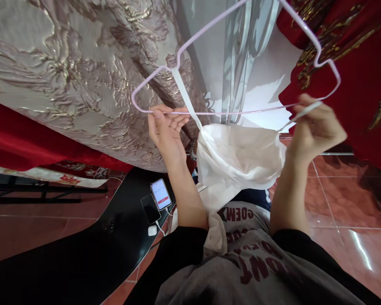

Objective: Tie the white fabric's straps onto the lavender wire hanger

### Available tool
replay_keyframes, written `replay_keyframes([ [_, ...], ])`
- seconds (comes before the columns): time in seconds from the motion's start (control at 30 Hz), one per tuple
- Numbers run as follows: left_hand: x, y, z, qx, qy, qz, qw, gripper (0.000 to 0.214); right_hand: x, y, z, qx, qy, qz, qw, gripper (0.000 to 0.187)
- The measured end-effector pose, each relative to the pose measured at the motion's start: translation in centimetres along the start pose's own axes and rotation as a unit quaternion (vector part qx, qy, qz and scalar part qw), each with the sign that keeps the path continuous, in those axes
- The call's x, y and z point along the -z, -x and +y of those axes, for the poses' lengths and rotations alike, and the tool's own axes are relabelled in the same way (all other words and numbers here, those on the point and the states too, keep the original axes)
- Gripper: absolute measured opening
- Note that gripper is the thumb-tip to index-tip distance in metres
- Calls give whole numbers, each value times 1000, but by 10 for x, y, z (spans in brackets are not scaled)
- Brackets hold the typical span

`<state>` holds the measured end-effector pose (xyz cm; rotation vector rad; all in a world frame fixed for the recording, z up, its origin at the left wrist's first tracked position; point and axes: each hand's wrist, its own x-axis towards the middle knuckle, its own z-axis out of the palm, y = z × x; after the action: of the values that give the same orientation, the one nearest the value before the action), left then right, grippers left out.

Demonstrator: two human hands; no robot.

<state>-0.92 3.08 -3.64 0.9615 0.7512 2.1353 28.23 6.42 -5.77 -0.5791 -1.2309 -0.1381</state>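
Observation:
A pale lilac clothes hanger (209, 26) spans the top of the view, its hook end out of frame. My left hand (170, 129) pinches its lower bar near the left corner. From the hanger's left notch, one thin strap (186, 95) runs down to a white strappy garment (238, 154), which hangs in front of my body. My right hand (319, 129) is closed on the garment's other strap (300, 114), beside the right end of the bar. That strap is off the right notch. Whether the right fingers also touch the bar, I cannot tell.
Embossed pinkish-beige fabric (82, 72) hangs at left, and red cloth with gold decoration (346, 80) at right. White straps (241, 51) hang before the wall. On a black surface (82, 250) lie two phones (161, 194) with cables and a small white case (152, 230). Reddish floor tiles (336, 199) show.

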Motion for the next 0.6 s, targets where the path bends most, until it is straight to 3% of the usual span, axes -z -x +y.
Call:
replay_keyframes([
  [0.03, 1, -1, 0, -4, -6, -1, 1000, 33, 8, -4, 16, 29, -4, 55, 998, 16],
  [0.1, 3, -3, 1, -5, -14, -7, 1000, 31, 26, -14, 46, 31, -12, 76, 997, 16],
  [0.17, 4, -3, 1, -1, -15, -9, 1000, 29, 41, -26, 66, -8, -21, 45, 999, 28],
  [0.23, 5, -2, 0, 9, -20, -4, 1000, 30, 48, -40, 69, -56, -21, 2, 998, 38],
  [0.33, 3, -2, -1, 29, -28, 13, 999, 33, 42, -63, 48, -104, 12, -40, 994, 38],
  [0.47, 2, -4, -1, 47, 9, 21, 999, 34, 18, -93, 4, -121, 69, -114, 984, 40],
  [0.6, 2, -5, -2, 54, 19, 32, 998, 32, 0, -101, -21, -140, 113, -135, 974, 50],
])
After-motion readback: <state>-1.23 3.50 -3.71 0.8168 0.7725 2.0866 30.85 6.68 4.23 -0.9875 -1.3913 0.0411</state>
